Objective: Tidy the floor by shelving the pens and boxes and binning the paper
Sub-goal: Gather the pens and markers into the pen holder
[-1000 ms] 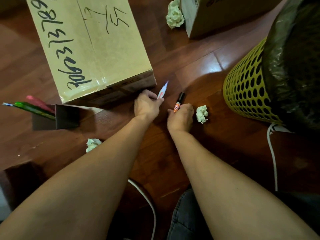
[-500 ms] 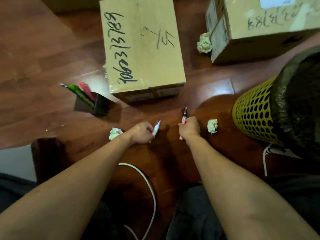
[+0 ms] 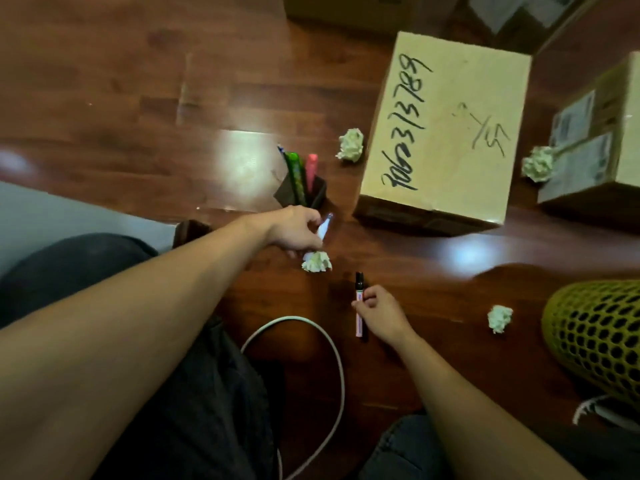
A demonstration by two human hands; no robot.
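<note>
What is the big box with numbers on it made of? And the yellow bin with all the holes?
The box looks like plain matte cardboard: tan, with marker writing on top. The bin is probably plastic: an even yellow-green mesh of neat round holes, though the picture alone cannot prove it.

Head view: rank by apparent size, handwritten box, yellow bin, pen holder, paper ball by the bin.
1. handwritten box
2. yellow bin, cropped by the frame, so unsure
3. pen holder
4. paper ball
</note>
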